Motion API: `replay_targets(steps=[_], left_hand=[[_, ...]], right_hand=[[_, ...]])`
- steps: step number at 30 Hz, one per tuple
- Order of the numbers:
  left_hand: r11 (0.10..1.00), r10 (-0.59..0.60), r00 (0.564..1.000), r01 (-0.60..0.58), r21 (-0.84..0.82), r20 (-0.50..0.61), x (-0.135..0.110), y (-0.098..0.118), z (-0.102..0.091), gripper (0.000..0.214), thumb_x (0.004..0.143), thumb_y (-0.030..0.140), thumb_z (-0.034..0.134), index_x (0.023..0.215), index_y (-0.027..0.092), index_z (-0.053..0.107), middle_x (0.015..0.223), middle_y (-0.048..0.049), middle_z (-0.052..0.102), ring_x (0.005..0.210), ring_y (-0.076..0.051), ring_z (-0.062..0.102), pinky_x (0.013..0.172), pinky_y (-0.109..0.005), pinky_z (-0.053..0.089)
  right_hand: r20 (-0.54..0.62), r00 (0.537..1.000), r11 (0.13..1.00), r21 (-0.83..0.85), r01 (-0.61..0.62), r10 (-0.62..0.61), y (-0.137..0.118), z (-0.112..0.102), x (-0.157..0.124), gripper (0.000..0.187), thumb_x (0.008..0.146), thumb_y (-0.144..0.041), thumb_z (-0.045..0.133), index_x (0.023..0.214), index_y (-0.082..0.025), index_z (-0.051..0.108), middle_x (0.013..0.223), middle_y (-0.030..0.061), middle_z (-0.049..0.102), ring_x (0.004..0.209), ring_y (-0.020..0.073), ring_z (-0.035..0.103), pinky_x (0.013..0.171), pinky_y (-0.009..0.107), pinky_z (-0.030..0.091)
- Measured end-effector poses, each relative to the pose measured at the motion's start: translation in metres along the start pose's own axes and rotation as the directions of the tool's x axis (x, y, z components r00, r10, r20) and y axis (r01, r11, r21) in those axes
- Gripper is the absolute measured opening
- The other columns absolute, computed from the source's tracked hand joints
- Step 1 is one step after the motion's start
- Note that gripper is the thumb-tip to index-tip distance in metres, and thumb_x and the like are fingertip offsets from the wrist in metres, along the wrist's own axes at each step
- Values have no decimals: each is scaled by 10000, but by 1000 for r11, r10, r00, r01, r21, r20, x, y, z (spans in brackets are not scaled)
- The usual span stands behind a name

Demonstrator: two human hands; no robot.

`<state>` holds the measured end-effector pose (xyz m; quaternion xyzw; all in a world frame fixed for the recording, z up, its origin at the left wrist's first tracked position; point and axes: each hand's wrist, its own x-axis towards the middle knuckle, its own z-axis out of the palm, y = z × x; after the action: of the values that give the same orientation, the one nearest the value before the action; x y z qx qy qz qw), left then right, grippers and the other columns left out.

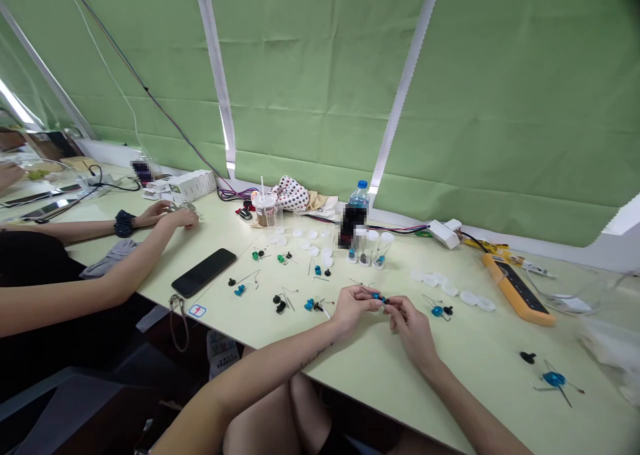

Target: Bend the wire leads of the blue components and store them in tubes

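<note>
My left hand (pixel 351 309) is closed in a pinch around a small blue plastic part (pixel 376 296) just above the table. Facing it, my right hand (pixel 411 328) has its fingertips pressed together on a small dark part (pixel 385 301) that meets the blue one; the fingers cover most of it. Left of my hands lies a group with a blue piece (pixel 309 304), a black piece and thin bent metal pins. To the right, another blue piece (pixel 437 311) rests beside a black knob (pixel 448 310) and bent wires.
Clear tubes (pixel 380 251) with white lids stand behind my hands. White caps (pixel 469 297) lie in a row at right, near an orange power strip (pixel 517 291). A black phone (pixel 205 272) lies at left, beside a co-worker's hands (pixel 177 216). Several more small part groups dot the table.
</note>
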<state>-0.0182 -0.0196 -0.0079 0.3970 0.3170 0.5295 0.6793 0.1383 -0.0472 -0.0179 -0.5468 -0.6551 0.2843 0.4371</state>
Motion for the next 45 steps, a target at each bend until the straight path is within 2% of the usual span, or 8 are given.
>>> replay_targets(steps=[11, 16, 18, 21, 25, 31, 38, 45], left_hand=[[1000, -9, 1000, 9, 6, 19, 0, -1, -1, 397, 498, 267, 836, 817, 87, 684, 833, -128, 697, 730, -178, 641, 731, -321, 488], [1000, -13, 1000, 13, -5, -25, 2, 0, -2, 432, 514, 293, 833, 855, 80, 677, 867, -140, 693, 726, -181, 641, 699, -314, 499], [1000, -8, 1000, 8, -4, -28, 2, -1, -3, 438, 513, 303, 834, 855, 79, 676, 851, -135, 694, 715, -180, 641, 701, -316, 500], [1000, -3, 1000, 3, 7, -4, 3, -3, -4, 434, 520, 297, 830, 864, 82, 676, 836, -129, 697, 724, -184, 644, 715, -322, 499], [1000, 3, 1000, -3, 8, 26, 4, -6, -4, 422, 529, 267, 825, 877, 83, 673, 866, -135, 695, 748, -185, 645, 735, -327, 495], [1000, 14, 999, -15, 21, 32, 4, -9, -4, 390, 534, 233, 819, 866, 85, 678, 862, -131, 695, 759, -182, 639, 757, -334, 489], [1000, 4, 999, -6, 29, 42, 4, -7, -3, 380, 543, 260, 817, 857, 92, 683, 875, -129, 692, 766, -181, 633, 733, -317, 492], [1000, 12, 1000, -11, 18, -25, 5, -5, -3, 385, 546, 278, 819, 850, 86, 681, 779, -105, 686, 685, -155, 623, 713, -309, 493]], right_hand=[[83, 997, 998, -55, 7, -3, -3, 0, 0, 413, 899, -565, 302, 834, -216, 515, 675, 22, 604, 503, 152, 527, 550, 282, 446], [5, 1000, 1000, -1, -9, 9, 1, 1, 0, 427, 869, -563, 387, 1084, -205, 473, 796, 43, 631, 500, 144, 538, 513, 281, 455], [-18, 1000, 1000, 5, -7, 7, 1, 2, 1, 447, 844, -565, 431, 1107, -206, 471, 869, 63, 633, 503, 140, 543, 493, 278, 458], [-14, 1000, 1000, -16, 10, -10, 1, 2, 0, 392, 839, -546, 454, 1027, -209, 524, 877, 67, 642, 518, 138, 549, 510, 277, 462], [-21, 1000, 999, -46, 20, -21, 1, 1, -1, 372, 860, -536, 433, 961, -198, 551, 710, 33, 635, 519, 149, 550, 532, 273, 448], [38, 999, 996, -78, 31, -28, -6, -1, -1, 380, 896, -542, 346, 891, -213, 536, 718, 24, 628, 510, 143, 533, 555, 270, 442], [61, 998, 991, -132, 28, -20, -11, -2, -2, 428, 917, -548, 272, 771, -222, 509, 586, 5, 573, 504, 157, 524, 574, 280, 431], [45, 999, 999, -40, -9, 10, -5, 1, 0, 392, 880, -573, 367, 965, -212, 494, 743, 23, 616, 526, 149, 545, 541, 277, 453]])
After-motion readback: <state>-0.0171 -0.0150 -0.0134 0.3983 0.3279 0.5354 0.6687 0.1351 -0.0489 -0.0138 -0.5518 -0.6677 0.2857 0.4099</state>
